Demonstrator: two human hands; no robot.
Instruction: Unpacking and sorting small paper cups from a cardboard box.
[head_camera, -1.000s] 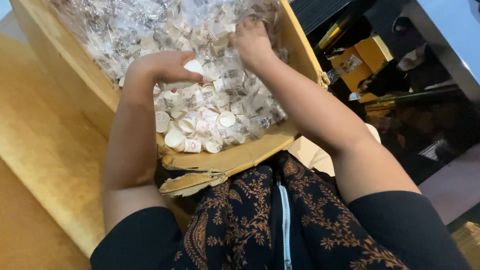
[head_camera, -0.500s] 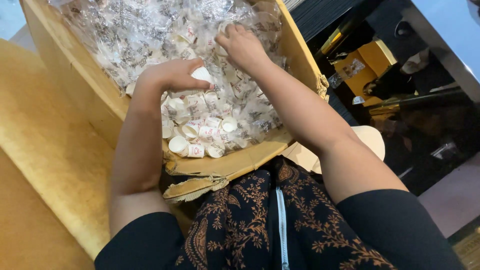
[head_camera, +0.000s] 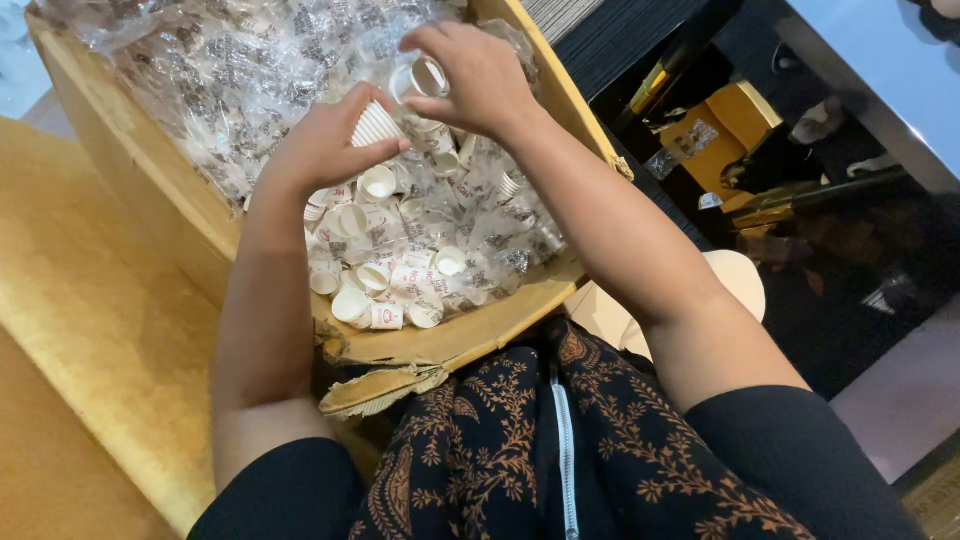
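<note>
Overhead, both hands (head_camera: 400, 110) grip small paper cups (head_camera: 420, 78) above a cup-filled cardboard box (head_camera: 150, 190).

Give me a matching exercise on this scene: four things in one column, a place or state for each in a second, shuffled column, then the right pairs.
Things:
1. left hand
2. right hand
3. cardboard box
4. loose cups

Places or states:
A. lying heaped in the box, among clear wrappers
B. holds a single small white cup, raised above the pile
C. holds a ribbed white stack of cups
D. open, with a torn near edge

Pairs: 1-C, 2-B, 3-D, 4-A
</note>
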